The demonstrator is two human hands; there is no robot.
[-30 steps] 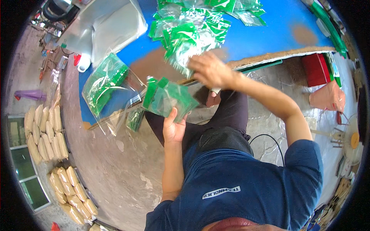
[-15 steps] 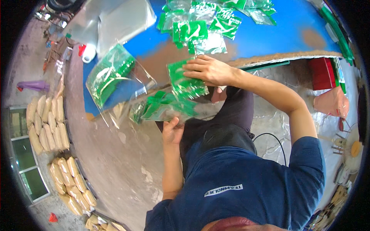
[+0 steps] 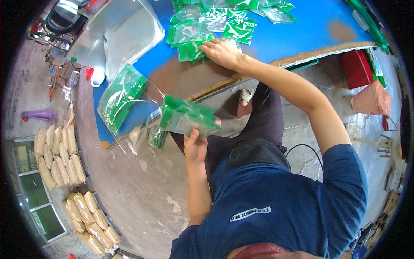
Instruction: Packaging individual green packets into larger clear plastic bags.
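Fanned in my left hand (image 3: 196,146) is a stack of flat green-and-clear plastic bags (image 3: 185,116), gripped at its near edge with the thumb on top. Over the table's front part, my right hand (image 3: 222,52) has its fingers on another green-and-clear bag (image 3: 192,49); its thumb is hidden beneath. That bag lies at the near side of a spread pile of similar bags (image 3: 215,19). Left of the stack, a large clear bag with green bags inside (image 3: 127,97) hangs partly over the table edge.
The blue table (image 3: 310,30) has worn brown patches and a rough front edge. Large clear plastic sheets (image 3: 133,36) and a white jug (image 3: 98,78) stand at its left. Filled sacks (image 3: 58,155) are stacked on the left floor; a red box (image 3: 355,69) sits under the table's right.
My right hand has moved away from the left-hand stack to the pile, taking a green bag with it. My left hand keeps its stack, and the view has shifted slightly.
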